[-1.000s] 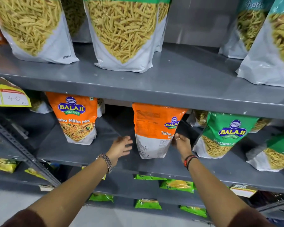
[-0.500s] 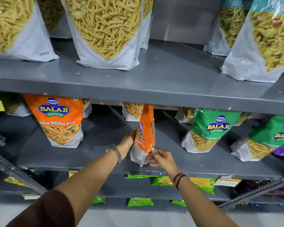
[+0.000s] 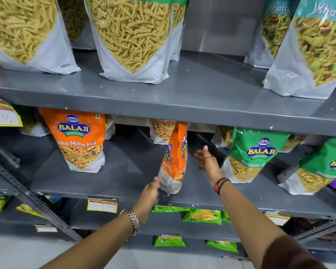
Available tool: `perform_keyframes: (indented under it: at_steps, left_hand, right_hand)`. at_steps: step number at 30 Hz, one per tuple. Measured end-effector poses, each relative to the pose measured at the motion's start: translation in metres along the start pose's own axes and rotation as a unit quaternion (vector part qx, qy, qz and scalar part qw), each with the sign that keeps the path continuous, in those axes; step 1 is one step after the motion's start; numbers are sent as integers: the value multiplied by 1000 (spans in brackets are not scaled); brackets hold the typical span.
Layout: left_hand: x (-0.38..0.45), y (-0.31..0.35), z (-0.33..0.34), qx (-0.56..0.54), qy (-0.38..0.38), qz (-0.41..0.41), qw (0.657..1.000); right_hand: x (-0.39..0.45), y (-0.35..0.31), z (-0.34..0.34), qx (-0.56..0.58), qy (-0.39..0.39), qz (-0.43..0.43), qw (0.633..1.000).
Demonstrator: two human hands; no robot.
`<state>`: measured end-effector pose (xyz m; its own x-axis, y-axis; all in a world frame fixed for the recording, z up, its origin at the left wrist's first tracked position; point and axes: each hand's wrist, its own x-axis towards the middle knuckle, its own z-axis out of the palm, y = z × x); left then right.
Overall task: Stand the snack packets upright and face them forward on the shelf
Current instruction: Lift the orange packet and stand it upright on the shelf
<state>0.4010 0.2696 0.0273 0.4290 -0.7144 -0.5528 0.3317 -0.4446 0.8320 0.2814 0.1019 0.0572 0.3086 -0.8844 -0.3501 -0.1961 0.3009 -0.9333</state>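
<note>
A person turns an orange packet [image 3: 174,158] on the middle shelf [image 3: 202,199] of a grey rack, mid-way through facing it forward; it stands upright near the shelf's front lip but edge-on, its printed front angled off to the left. The left hand [image 3: 150,191] touches the packet's lower left corner — fingers hidden, so whether it pinches the bag cannot be told; the right hand [image 3: 207,162] hovers just beside it, palm spread, clear of the bag. The next move, by the look of it, calls for swinging the front toward the aisle, matching the orange neighbour [image 3: 80,140] to the left; the bag is glossy, with a pale base, and looks light and liable to topple.
</note>
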Motion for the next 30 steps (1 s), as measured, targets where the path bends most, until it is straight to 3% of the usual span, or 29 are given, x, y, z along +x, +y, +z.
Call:
perform_keyframes:
  at_steps: [3,7,11,14,22,26,30]
  left_hand:
    - [-18,4,19,8,-95,-3,995]
    - [-15,19,42,-17,-49,-7,999]
    - [-2,27,47,-89,-44,52,994]
    - [9,35,39,-120,-33,44,991]
    - [35,56,21,-67,3,29,997]
    - [32,33,-6,-67,57,36,996]
    - [27,10,-62,-63,192,74,977]
  right_hand:
    - [3,-14,16,-27,-60,23,998]
    - [-9,-12,29,-43,-139,42,988]
    - [-20,-2,28,-9,-110,0,994]
    - [-27,11,18,17,-94,-24,995]
    - [-28,32,-1,-15,-111,-22,993]
    - [-35,47,0,-51,-48,-2,998]
    - [-49,57,33,-59,-41,12,997]
